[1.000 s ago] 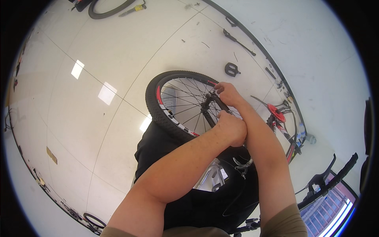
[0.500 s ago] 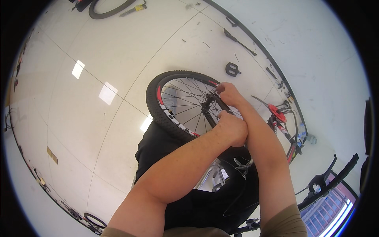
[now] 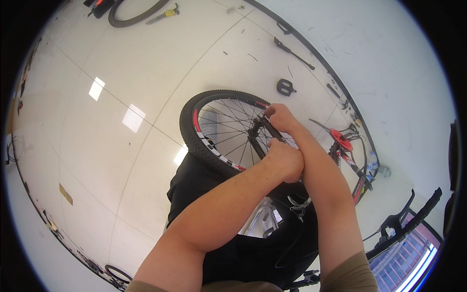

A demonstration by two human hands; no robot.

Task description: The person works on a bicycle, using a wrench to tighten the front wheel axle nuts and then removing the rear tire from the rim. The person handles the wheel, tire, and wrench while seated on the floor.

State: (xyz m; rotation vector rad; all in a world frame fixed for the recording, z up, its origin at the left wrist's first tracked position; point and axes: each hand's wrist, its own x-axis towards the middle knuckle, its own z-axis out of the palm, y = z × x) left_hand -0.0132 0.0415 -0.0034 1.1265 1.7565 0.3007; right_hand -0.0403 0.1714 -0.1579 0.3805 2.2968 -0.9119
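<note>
A bicycle wheel point(image 3: 188, 127) with a knobby black tyre and a red, white and black rim stands tilted between my legs. Its hub sits in a black fork point(image 3: 258, 147). My left hand point(image 3: 287, 159) is closed around the fork leg, its fingers mostly hidden behind the back of the hand. Beyond it, my right hand point(image 3: 281, 118) has its fingertips pinched at the hub's axle end, just beside the fork tip. What lies between those fingertips is too small and covered to make out. A silver brake arm point(image 3: 299, 207) hangs below my left hand.
A black pedal point(image 3: 286, 87) and a kickstand point(image 3: 293, 52) lie on the tiled floor. At right are a red chainring point(image 3: 341, 139) with frame parts and a handlebar point(image 3: 406, 231). Small parts line the wall. Another tyre point(image 3: 116, 22) and a yellow-marked tool point(image 3: 165, 15) lie far left.
My right hand's fingertips have shifted slightly down at the axle end. My left hand keeps its place on the fork, and the wheel sits almost as before.
</note>
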